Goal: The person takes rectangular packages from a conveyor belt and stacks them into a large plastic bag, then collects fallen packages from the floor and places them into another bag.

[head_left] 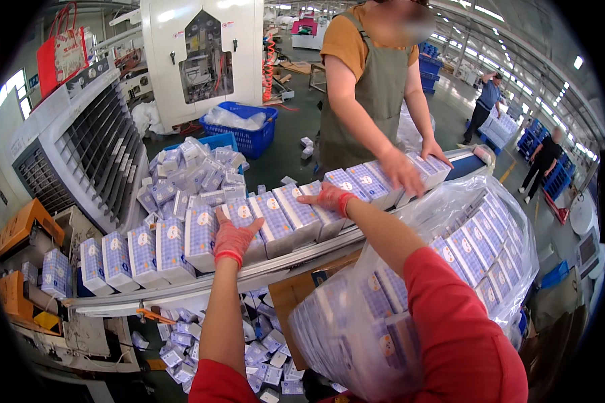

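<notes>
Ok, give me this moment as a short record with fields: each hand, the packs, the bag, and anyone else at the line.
left hand: in a red glove, flat on a pack in the row of packs
right hand: in a red glove, resting on top of the row farther right
conveyor: carries the row slantwise
plastic bag: clear, stuffed with packs, at the person's right
co-worker's hand: across the line, pressing on the far packs
floor pile: loose packs under the conveyor
</notes>
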`<state>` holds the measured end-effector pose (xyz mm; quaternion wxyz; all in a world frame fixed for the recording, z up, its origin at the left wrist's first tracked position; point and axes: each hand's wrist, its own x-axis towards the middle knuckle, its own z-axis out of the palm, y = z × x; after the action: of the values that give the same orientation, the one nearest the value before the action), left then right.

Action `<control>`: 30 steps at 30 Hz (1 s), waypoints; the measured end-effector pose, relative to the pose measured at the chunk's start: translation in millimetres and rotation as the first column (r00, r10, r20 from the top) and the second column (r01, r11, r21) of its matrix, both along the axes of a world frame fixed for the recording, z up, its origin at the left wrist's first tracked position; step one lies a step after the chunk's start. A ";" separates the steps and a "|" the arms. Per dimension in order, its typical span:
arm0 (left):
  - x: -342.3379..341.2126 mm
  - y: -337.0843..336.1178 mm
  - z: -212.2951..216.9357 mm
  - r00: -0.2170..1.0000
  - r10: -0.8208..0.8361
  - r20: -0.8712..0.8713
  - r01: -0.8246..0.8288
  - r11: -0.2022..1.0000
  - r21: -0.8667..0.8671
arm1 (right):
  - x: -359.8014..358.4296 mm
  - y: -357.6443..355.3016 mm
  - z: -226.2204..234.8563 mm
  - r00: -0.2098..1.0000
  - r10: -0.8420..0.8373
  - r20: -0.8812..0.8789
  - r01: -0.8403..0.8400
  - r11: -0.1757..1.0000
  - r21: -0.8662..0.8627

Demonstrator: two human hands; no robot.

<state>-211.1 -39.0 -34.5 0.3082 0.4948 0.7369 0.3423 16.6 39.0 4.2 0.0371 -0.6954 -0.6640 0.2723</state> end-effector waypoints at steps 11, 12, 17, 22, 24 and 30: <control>83.8 -9.5 29.0 0.548 -0.303 -0.780 0.432 0.901 -0.047 | 48.0 -1.5 -4.9 0.619 0.648 0.445 -0.683 0.723 -0.103; 103.7 0.1 24.3 0.295 -0.464 -0.835 0.534 0.805 -0.258 | 59.9 1.9 -12.0 0.718 0.576 0.391 -0.604 0.794 -0.062; 51.2 34.6 -22.9 0.938 -0.060 -0.341 0.097 0.991 0.092 | -2.4 31.5 -40.2 1.000 0.008 0.002 -0.008 1.000 0.022; 66.8 31.1 -19.2 0.998 -0.055 0.033 0.034 0.894 0.447 | 24.6 -21.6 34.8 0.975 0.056 -0.217 -0.055 0.998 0.010; 82.0 24.1 10.9 0.998 -0.052 0.034 0.024 0.825 0.564 | 39.8 -8.2 48.2 0.990 0.098 -0.103 -0.046 0.905 0.422; 125.0 -98.9 177.4 0.981 -0.186 -0.056 0.139 0.466 0.874 | 77.5 -140.5 203.5 0.963 0.140 -0.230 0.047 0.753 0.656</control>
<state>-86.0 -137.9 142.8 0.0621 0.6419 0.4030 0.6494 94.1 -101.5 207.6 0.3601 -0.5782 -0.7233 0.1135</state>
